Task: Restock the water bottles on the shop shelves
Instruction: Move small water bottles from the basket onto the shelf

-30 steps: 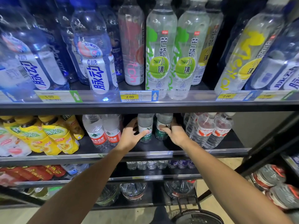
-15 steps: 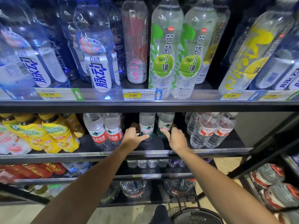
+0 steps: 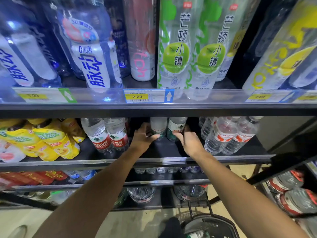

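Note:
Two green-labelled water bottles stand side by side deep on the middle shelf (image 3: 168, 152). My left hand (image 3: 143, 138) grips the left green bottle (image 3: 158, 126), thumb across its front. My right hand (image 3: 187, 140) grips the right green bottle (image 3: 177, 125) low on its label. Both bottles are upright, their tops hidden by the shelf above. Red-labelled water bottles (image 3: 109, 134) stand to the left of my hands, and clear bottles with red-and-white labels (image 3: 229, 134) lean at the right.
Yellow drink bottles (image 3: 42, 140) fill the shelf's left end. The shelf above carries tall flavoured-water bottles (image 3: 173, 48) behind a price strip (image 3: 147, 96). Lower shelves hold small bottles (image 3: 161, 170). A dark basket (image 3: 211, 225) stands on the floor below.
Both hands stay on the two green bottles, now seen slightly deeper under the upper shelf. The camera has moved closer to the shelves.

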The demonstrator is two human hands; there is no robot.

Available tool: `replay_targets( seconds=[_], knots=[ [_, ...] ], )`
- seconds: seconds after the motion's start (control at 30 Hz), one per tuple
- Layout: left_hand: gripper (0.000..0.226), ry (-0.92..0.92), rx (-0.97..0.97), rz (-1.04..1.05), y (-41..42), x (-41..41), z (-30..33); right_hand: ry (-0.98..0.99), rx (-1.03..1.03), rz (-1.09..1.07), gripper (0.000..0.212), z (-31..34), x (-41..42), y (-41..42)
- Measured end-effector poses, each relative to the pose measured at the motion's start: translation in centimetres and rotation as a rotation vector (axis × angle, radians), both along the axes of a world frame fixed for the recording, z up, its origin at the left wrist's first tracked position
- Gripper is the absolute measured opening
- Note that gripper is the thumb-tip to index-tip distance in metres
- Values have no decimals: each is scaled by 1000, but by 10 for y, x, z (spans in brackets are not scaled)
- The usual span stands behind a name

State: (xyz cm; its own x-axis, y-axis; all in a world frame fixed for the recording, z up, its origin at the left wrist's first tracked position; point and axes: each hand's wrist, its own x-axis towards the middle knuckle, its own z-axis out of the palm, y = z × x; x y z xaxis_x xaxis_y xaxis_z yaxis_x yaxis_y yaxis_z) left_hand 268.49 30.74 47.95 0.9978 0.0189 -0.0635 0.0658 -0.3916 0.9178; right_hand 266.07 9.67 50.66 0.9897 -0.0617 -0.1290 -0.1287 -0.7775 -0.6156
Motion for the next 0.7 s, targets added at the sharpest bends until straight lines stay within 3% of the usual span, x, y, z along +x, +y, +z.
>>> replay_targets(
  seconds=[0.2, 0.3, 0.43, 0.57, 0.7],
  knots=[
    [57, -51, 107, -55, 3, 10, -5, 22, 34, -18, 40, -5, 4, 4],
    [56, -51, 121, -31, 0, 11, -7, 77, 183, -71, 70, -5, 7, 7],
    [50, -84, 90, -5, -2, 7, -6, 97, 276, -132, 91, -6, 12, 8],
    [53, -56, 282, -120, 1, -3, 2, 101, 82, -6, 63, -2, 4, 8],
    [70, 27, 526, -243, 10, -18, 16, 155, -40, 79, 74, 7, -13, 7]
  ],
)
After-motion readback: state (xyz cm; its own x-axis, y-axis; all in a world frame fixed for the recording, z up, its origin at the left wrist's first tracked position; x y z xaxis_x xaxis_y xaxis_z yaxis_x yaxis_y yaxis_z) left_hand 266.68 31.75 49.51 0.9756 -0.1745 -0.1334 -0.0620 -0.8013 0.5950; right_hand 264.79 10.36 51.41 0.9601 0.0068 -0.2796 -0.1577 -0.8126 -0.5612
